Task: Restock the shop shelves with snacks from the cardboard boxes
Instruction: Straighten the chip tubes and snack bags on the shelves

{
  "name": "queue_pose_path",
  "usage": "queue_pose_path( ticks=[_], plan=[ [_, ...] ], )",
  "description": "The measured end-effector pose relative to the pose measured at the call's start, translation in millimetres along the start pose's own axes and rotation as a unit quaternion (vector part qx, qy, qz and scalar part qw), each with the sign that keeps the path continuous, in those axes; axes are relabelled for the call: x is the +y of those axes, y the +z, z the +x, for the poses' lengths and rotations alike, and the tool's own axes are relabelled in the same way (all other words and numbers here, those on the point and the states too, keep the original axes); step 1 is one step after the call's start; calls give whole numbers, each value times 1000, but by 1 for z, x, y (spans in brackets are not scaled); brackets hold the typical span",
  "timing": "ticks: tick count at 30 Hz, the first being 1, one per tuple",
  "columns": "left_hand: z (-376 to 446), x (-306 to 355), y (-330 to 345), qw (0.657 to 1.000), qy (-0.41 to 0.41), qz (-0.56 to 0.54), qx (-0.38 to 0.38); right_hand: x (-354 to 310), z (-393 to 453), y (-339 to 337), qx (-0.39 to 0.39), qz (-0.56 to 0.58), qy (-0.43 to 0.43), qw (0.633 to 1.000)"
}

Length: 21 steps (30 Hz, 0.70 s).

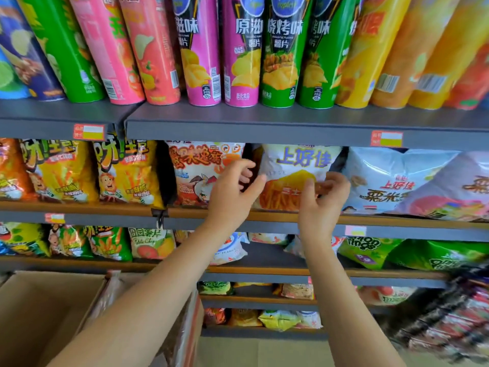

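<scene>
A white snack bag with an orange picture of sticks (296,165) stands on the second shelf (264,215), between a red-and-white bag (198,170) and pale blue bags (391,178). My left hand (232,192) has its thumb on the bag's left edge, the fingers curled behind it. My right hand (322,197) pinches the bag's lower right part. An open cardboard box (39,313) sits at the lower left, under my left forearm; its inside is not visible.
Tall crisp tubes (238,49) fill the top shelf. Yellow bags (127,173) stand left on the second shelf. Lower shelves hold green and white bags (370,250) with gaps. A blurred rack of packets (449,319) hangs at the lower right.
</scene>
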<state>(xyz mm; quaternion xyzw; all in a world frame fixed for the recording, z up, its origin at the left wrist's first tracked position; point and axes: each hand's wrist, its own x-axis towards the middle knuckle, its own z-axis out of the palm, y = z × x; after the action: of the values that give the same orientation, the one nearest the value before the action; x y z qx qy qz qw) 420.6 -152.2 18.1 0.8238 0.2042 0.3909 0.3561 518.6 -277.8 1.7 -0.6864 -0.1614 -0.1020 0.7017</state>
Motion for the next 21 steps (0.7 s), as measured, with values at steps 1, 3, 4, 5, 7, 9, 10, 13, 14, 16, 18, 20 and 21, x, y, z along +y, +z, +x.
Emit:
queue_pose_path(
  ticks=[1, 3, 4, 5, 7, 9, 10, 13, 14, 16, 18, 20, 21],
  plan=[
    [4, 5, 12, 998, -37, -21, -48, 6, 11, -4, -14, -18, 9, 1000],
    [13, 8, 31, 986, -112, -71, -99, 16, 28, -8, -75, -30, 35, 996],
    [16, 9, 38, 979, -144, -91, -111, 19, 34, -7, -110, -20, 43, 993],
    [19, 11, 43, 972, -172, -104, -120, 21, 38, -7, -137, -10, 43, 990],
    [23, 5, 53, 961, -207, -135, -125, 25, 46, -7, -167, 7, 39, 985],
    [23, 1, 61, 955, -215, -159, -129, 30, 51, -7, -179, 28, 42, 982],
    [21, -1, 64, 956, -210, -159, -127, 34, 53, -6, -176, 32, 40, 983],
    [16, -2, 72, 962, -210, -142, -104, 45, 53, -6, -170, 24, 36, 984],
    [14, -3, 74, 964, -214, -129, -92, 47, 53, -6, -172, 19, 35, 984],
    [15, -4, 76, 968, -217, -106, -75, 51, 55, -5, -178, 3, 41, 983],
    [16, -5, 74, 966, -226, -93, -83, 49, 54, -5, -179, -2, 42, 983],
    [13, -5, 67, 968, -216, -83, -99, 44, 42, -5, -126, -40, 12, 991],
    [8, -6, 61, 974, -195, -70, -92, 40, 30, -5, -84, -69, -8, 994]
  ],
)
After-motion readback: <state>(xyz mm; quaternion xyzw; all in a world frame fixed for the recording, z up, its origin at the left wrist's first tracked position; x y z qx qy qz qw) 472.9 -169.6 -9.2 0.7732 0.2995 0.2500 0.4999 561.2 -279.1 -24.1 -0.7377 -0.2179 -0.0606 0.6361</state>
